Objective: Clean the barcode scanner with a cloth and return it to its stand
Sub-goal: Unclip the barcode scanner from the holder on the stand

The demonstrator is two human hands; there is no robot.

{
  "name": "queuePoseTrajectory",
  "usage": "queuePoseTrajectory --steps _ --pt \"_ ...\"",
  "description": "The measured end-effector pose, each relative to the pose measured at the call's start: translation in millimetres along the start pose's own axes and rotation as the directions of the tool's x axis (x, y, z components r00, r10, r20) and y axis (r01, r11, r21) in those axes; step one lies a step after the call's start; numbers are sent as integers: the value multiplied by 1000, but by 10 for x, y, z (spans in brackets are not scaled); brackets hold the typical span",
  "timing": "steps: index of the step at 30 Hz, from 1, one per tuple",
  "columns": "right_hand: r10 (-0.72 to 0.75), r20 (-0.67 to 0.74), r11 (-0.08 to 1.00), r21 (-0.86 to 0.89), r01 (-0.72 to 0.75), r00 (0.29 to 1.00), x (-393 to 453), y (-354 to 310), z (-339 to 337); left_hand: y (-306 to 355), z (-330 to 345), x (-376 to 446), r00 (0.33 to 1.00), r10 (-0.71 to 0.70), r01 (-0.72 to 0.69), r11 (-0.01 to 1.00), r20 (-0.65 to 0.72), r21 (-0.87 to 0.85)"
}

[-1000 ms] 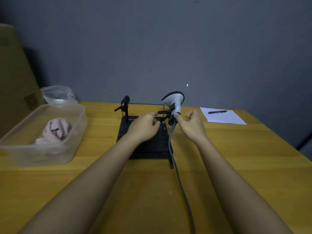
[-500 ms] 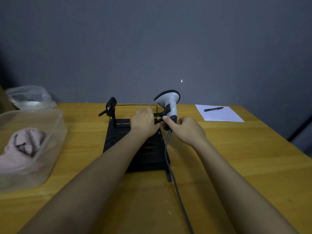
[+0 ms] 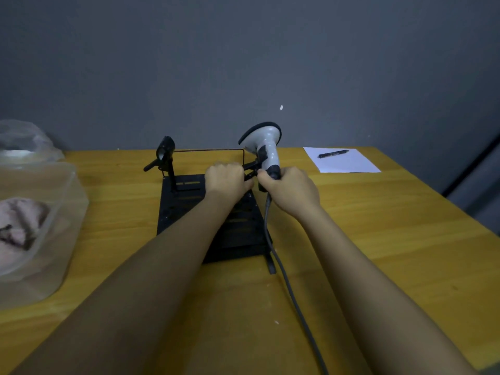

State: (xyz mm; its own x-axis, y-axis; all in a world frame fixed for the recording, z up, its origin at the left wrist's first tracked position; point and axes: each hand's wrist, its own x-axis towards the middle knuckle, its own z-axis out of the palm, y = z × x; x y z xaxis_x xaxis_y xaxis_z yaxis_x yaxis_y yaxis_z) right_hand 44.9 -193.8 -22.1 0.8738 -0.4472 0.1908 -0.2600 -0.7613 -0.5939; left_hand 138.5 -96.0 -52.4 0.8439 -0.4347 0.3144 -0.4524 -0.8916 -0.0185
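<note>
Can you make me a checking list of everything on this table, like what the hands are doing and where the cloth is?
Surface: yellow wooden table, a few tiny white specks on it.
Job's things: barcode scanner upright at the black stand; pink cloth lies in the clear tub, far left, not in either hand.
Clutter: white paper with a black pen on it, back right; crumpled clear plastic bag behind the tub.
Grippers: left hand closed on the stand's clamp; right hand closed around the scanner's handle.
Cables: grey cable runs from the scanner towards the person.
Surroundings: plain grey wall.
</note>
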Motion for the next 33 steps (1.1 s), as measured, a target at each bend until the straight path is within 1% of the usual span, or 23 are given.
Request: queuePoseTrajectory --steps 6,11,17,21,26,30,33 --pt "1 -39 1000 -1 -1 999 -29 26 38 22 87 -4 1000 -2 3 1000 11 -23" --pt "-15 -58 999 50 18 998 -58 62 55 9 134 3 1000 18 -18 1000 -7 -1" --pt "-17 -95 994 108 27 995 -60 82 73 19 135 0 1000 7 -8 1000 18 9" --pt "-39 -162 991 123 60 986 -83 57 50 21 109 -12 1000 8 -9 1000 22 24" --pt "-81 -267 989 102 112 960 -74 45 -31 37 39 -33 998 -10 7 999 61 46" --pt "-91 -260 974 178 141 961 -81 111 -115 34 -68 -7 996 -71 72 997 60 -26" --pt "-96 -244 967 207 149 965 -112 122 -240 45 -167 17 998 -48 48 999 36 4"
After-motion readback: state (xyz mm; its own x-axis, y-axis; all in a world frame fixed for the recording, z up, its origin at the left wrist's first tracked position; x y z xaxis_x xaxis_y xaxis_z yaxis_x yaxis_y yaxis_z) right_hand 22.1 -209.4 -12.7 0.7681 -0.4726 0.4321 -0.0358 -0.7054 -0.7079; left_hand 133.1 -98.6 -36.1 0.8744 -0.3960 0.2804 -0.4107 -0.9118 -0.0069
